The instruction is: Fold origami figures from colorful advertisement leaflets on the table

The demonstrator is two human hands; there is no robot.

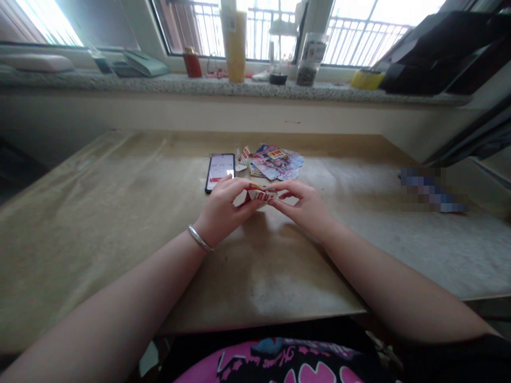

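A small folded piece of printed paper (260, 194), white with red lettering, is pinched between both my hands above the table (120, 213). My left hand (223, 210), with a silver bangle on the wrist, grips its left side with fingers curled. My right hand (303, 205) holds its right edge with thumb and fingertips. Just beyond lie a pile of colourful printed sheets (276, 162) and a small folded paper shape (242, 158). A black phone (220, 171) with a lit screen lies flat left of the pile.
A granite windowsill (159, 85) behind the table carries a red jar (192, 63), a yellow bottle (235, 45), a glass jar (309, 64), a yellow object (366, 78) and a black case (439, 53). A blurred patch (431, 189) lies at the table's right.
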